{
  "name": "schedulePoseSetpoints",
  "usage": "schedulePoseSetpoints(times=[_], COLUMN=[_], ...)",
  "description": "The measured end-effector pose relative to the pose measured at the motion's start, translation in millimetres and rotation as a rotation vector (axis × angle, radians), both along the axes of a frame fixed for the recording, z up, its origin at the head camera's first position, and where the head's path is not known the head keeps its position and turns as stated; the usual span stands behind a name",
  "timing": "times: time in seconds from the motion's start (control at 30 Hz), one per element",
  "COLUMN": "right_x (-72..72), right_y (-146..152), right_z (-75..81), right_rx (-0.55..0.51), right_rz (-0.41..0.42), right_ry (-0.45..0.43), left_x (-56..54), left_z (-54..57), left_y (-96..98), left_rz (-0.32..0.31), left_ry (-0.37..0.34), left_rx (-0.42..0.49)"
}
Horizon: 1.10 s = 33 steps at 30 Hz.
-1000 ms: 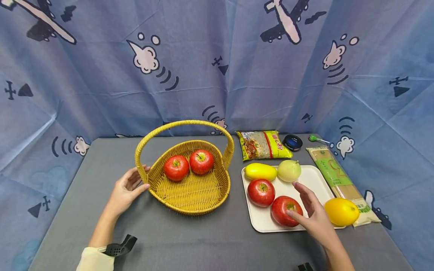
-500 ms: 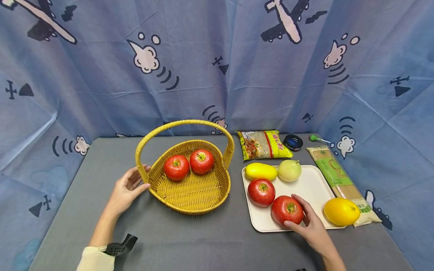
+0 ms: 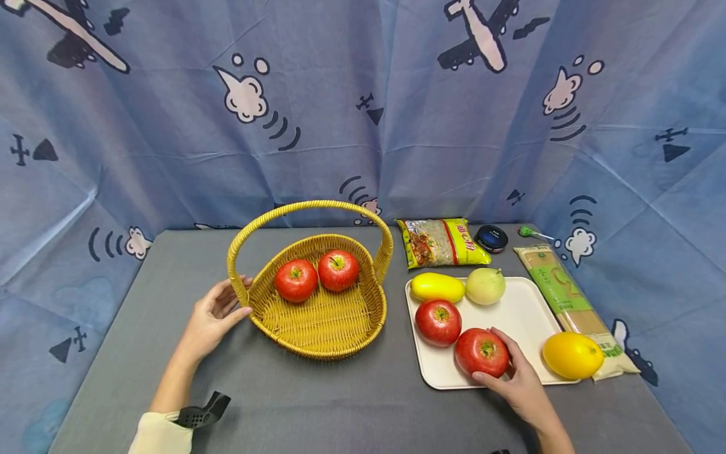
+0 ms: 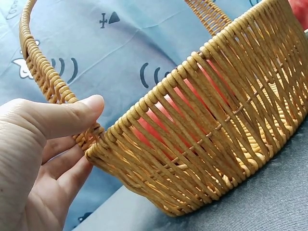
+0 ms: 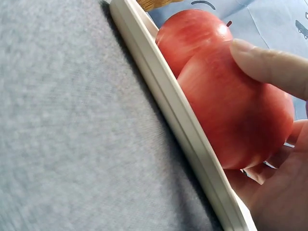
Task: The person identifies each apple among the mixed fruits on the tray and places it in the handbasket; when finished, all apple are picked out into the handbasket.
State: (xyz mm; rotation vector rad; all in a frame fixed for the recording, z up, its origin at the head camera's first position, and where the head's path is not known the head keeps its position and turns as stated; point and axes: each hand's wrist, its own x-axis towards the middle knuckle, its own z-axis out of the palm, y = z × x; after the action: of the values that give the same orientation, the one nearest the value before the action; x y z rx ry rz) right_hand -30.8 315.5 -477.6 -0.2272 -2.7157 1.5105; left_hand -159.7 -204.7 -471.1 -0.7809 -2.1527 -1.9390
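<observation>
My left hand (image 3: pixel 211 320) grips the left end of the yellow wicker basket (image 3: pixel 317 328) where the handle joins the rim; in the left wrist view the thumb (image 4: pixel 72 113) lies over that joint, fingers behind. Two red apples (image 3: pixel 296 280) sit inside the basket. On the right, my right hand (image 3: pixel 524 384) holds a red apple (image 3: pixel 482 352) at the front of the cream tray (image 3: pixel 527 309), thumb on one side and fingers round the other. A second apple (image 3: pixel 438 322) lies against it, seen behind it in the right wrist view.
Also on the tray are a yellow mango-like fruit (image 3: pixel 437 287), a pale green round fruit (image 3: pixel 485 285) and a yellow lemon (image 3: pixel 573 356) at its right edge. Behind stand a food packet (image 3: pixel 442 243), a dark round tin (image 3: pixel 491 239) and a green lollipop (image 3: pixel 527 231). A noodle packet (image 3: pixel 567 296) lies right.
My right hand has come down and left onto the front apple and taken hold of it. The left hand and the basket have stayed put.
</observation>
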Motion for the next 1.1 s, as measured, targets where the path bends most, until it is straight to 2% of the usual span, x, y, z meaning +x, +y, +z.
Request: schedulePoseSetpoints(times=[0.3, 0.4, 0.53, 0.73, 0.9, 1.1], right_x=[3.0, 5.8, 8.4, 8.3, 4.2, -7.2], right_y=[1, 0, -2, -11, -24, -45], right_z=[0.8, 4.3, 14.4, 34.0, 47.6, 59.2], right_rx=[0.029, 0.016, 0.043, 0.089, 0.078, 0.031], right_rz=[-0.031, -0.037, -0.037, -0.038, 0.015, 0.132], right_ry=[0.047, 0.092, 0.134, 0.140, 0.205, 0.250], left_x=[-0.2, -0.3, -0.7, -1.5, -1.7, -1.4], left_z=[0.2, 0.2, 0.8, 1.7, 2.2, 0.6], left_y=[1.1, 0.8, 0.5, 0.2, 0.7, 1.1], left_rz=[-0.005, -0.008, -0.007, 0.001, -0.002, -0.006], left_ry=[0.004, 0.000, -0.005, -0.005, -0.001, 0.004], left_rx=[0.017, 0.020, 0.020, 0.010, 0.010, 0.014])
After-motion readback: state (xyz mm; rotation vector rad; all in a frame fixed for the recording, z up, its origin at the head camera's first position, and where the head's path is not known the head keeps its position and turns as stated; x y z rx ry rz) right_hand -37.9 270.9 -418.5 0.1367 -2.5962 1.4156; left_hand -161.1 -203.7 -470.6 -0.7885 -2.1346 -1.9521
